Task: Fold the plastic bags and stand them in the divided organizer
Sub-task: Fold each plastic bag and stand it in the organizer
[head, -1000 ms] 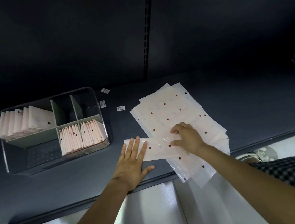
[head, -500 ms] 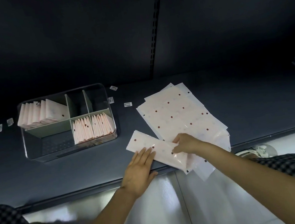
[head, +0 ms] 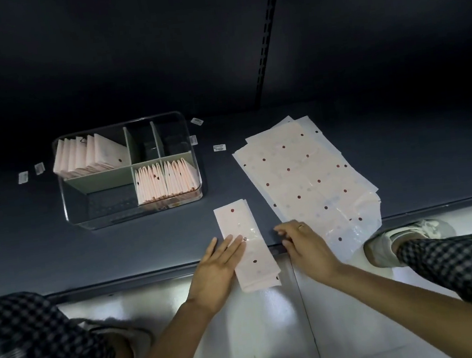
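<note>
A long pink strip, a folded plastic bag (head: 242,228) with dark red dots, lies lengthwise across the shelf's front edge, its near end hanging over. My left hand (head: 220,265) lies flat with fingers spread on the strip's left side. My right hand (head: 303,243) hovers just right of it, fingers loosely curled, holding nothing. A stack of flat dotted bags (head: 303,176) lies to the right. The clear divided organizer (head: 132,218) stands at the left, with folded bags standing in its back-left and front-right compartments.
The dark shelf (head: 419,156) has a front edge (head: 122,280) near my hands. Small white labels (head: 219,147) lie scattered behind the organizer. My checked trouser legs and shoes (head: 408,236) are on the pale floor below. An upright slotted rail (head: 268,38) runs up the back wall.
The folded strip turned from lying sideways to pointing away from me and slid left off the stack. My right hand let go of it; my left hand now rests on it.
</note>
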